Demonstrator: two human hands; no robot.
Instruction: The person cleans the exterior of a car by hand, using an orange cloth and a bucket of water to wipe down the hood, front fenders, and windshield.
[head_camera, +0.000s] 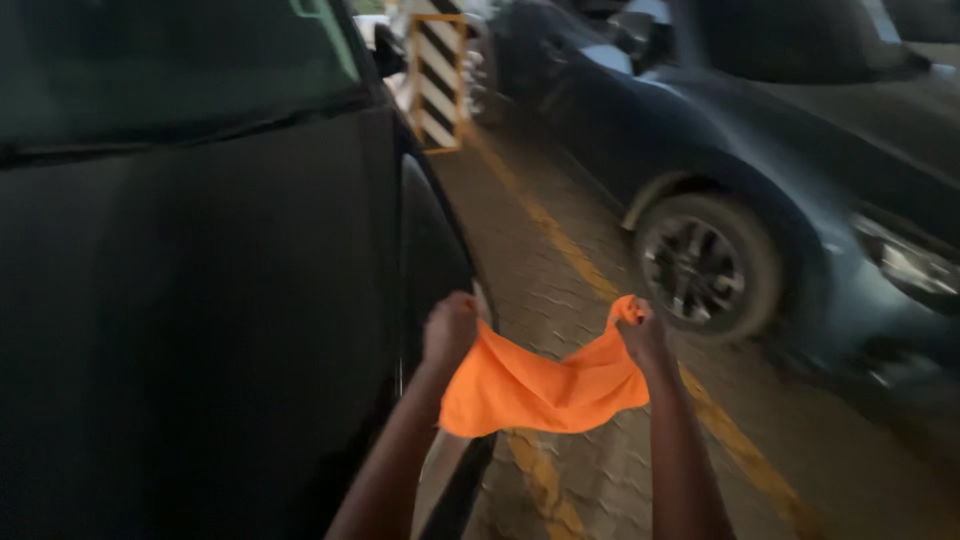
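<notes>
Orange cloth (545, 385) between both grips.

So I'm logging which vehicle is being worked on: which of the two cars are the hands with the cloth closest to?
The black car on the left: both hands hold the orange cloth beside its hood; the blue-grey car sits across the yellow line.

A black car (200, 300) fills the left half of the frame, its side just beside the left hand (450, 328). A grey-blue car (800, 150) and its front wheel (705, 265) close off the upper right. Between them a paved lane (560, 270) runs open toward a striped post (437, 80) at top centre.
</notes>
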